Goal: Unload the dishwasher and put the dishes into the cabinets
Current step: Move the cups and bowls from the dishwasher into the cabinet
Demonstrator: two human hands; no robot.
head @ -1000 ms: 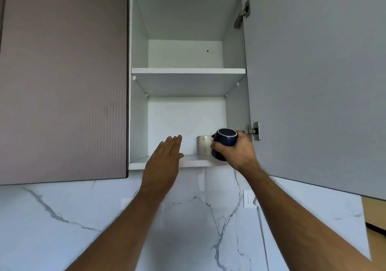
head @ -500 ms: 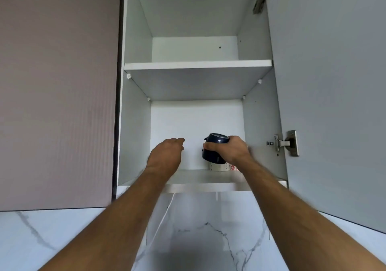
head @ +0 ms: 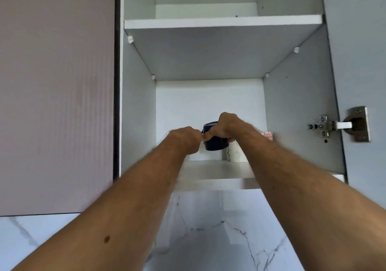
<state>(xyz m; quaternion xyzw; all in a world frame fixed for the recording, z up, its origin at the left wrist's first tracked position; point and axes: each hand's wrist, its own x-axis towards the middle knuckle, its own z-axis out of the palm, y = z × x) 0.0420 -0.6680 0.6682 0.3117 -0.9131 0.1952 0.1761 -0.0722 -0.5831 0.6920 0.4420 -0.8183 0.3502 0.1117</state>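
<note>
A dark blue mug (head: 214, 143) is held tilted just above the lower shelf (head: 211, 182) of the open wall cabinet. My right hand (head: 226, 125) grips it from above and the right. My left hand (head: 184, 139) is curled at the mug's left side, fingers touching it or its handle; I cannot tell which. A white patterned mug (head: 235, 153) stands on the shelf behind my right wrist, and part of a cup with a red pattern (head: 267, 135) shows beyond the forearm.
The upper shelf (head: 223, 21) spans the cabinet above. The open cabinet door (head: 359, 51) with its metal hinge (head: 338, 125) is at the right. A closed mauve cabinet door (head: 56, 93) is at the left. A marble backsplash (head: 208, 233) lies below.
Both hands have gone deeper into the cabinet over the lower shelf. My left hand has closed in against the mug's left side. The view has come closer to the cabinet.
</note>
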